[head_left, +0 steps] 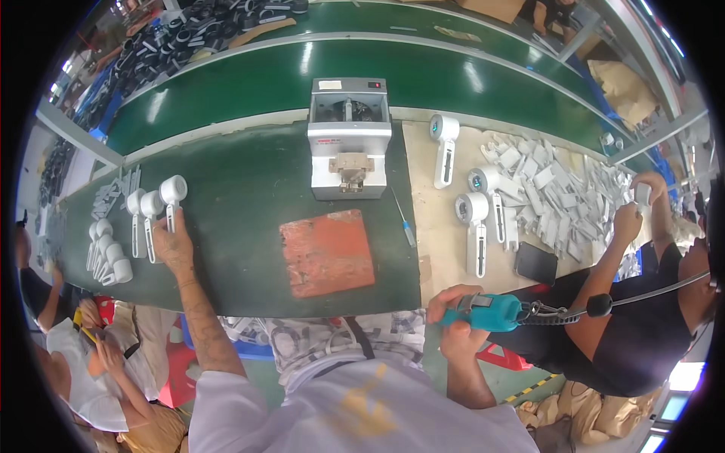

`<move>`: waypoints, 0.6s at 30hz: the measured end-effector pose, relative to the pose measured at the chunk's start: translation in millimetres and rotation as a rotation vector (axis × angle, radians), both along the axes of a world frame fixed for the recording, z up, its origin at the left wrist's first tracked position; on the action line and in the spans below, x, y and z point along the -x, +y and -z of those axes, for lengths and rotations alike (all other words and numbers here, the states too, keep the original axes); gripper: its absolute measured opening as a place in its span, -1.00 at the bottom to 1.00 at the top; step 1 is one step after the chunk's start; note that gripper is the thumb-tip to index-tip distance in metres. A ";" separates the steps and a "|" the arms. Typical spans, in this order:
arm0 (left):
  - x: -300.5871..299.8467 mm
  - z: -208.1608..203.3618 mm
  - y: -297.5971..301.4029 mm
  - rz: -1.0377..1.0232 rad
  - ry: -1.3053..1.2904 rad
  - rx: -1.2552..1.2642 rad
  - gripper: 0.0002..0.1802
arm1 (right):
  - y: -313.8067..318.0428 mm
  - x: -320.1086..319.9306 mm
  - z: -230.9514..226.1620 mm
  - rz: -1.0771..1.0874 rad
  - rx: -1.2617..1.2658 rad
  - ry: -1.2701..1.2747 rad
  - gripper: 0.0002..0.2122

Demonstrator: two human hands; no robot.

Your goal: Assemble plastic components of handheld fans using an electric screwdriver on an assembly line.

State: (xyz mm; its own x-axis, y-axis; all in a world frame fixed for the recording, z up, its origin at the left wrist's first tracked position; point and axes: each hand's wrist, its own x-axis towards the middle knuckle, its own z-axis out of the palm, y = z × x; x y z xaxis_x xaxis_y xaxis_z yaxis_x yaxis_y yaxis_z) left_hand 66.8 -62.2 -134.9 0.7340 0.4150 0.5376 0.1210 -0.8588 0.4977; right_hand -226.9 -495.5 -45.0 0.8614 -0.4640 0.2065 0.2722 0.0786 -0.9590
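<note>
At the left of the dark green bench mat, my left hand (175, 245) closes round the handle of a white handheld fan (173, 189). Right beside it stand other white fans (136, 202), and more lie in a small group (113, 260) nearer the edge. My right hand (459, 336), at the bench's front edge, grips a teal electric screwdriver (491, 312), which has a coiled cord running off to the right. Between the hands lies a worn red-orange board (327, 253). Behind it stands a grey boxy machine (350, 143) with a metal front fitting.
A thin screwdriver (408, 232) lies right of the machine. Several white round-headed fans (474, 208), a heap of white plastic parts (547, 192) and a dark phone (535, 262) cover the right side. Co-workers sit at both sides. A green conveyor (249, 83) runs behind.
</note>
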 end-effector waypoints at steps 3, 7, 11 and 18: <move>0.2 -0.6 7.3 -0.021 0.067 -0.044 -0.46 | -3.2 -0.4 -0.7 0.030 0.044 0.016 -0.24; 4.0 -4.2 9.4 -0.012 0.053 -0.073 -0.48 | 0.1 -8.2 -1.1 0.042 0.080 0.021 -0.25; 7.6 6.1 24.5 0.022 -0.029 -0.113 -0.55 | 8.5 -11.2 5.6 0.063 0.048 0.040 -0.24; 9.0 3.6 2.0 0.085 -0.094 -0.059 -0.63 | 12.4 -10.3 11.1 0.030 0.031 0.009 -0.26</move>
State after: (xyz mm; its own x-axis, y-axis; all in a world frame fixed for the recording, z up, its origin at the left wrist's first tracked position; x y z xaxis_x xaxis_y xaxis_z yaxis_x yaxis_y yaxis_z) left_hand 57.8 -60.2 -138.5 0.7102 0.3190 0.6276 0.0019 -0.8923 0.4514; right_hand -216.6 -483.1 -56.1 0.8489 -0.4835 0.2138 0.2655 0.0402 -0.9633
